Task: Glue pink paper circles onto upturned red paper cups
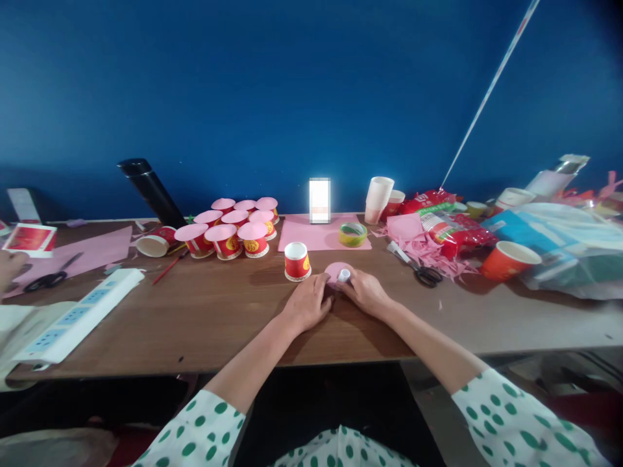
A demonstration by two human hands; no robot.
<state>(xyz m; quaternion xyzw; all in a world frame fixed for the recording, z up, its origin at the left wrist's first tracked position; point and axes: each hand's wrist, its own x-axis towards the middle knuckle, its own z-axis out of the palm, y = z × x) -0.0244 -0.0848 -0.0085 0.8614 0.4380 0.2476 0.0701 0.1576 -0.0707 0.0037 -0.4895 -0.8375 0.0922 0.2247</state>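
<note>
A pink paper disc (335,268) lies flat on the brown table (195,324), near the middle of its width and just right of an upright red cup (296,261). The disc is round, pale pink and unprinted, and both hands hide its near half. The right hand (366,292) grips a small white cylinder (343,275), possibly a glue stick, which stands on the disc with the thumb and fingers wrapped about it. The left hand (307,303) lies knuckles up against the disc's left edge; whether it pins the paper or merely rests beside it, I cannot tell.

The red cup has a white rim and a yellow round emblem, whose characters are too small to read. Behind and to the left stands a cluster of capped cups (228,237), the same red with yellow marks, each topped with a pink disc. A pink sheet (302,235) lies behind the cup, with a tape roll (353,234) on it. To the right are scissors (421,269), pink scraps (428,253) and a red packet (448,237) with a white and green label, its print illegible.
</note>
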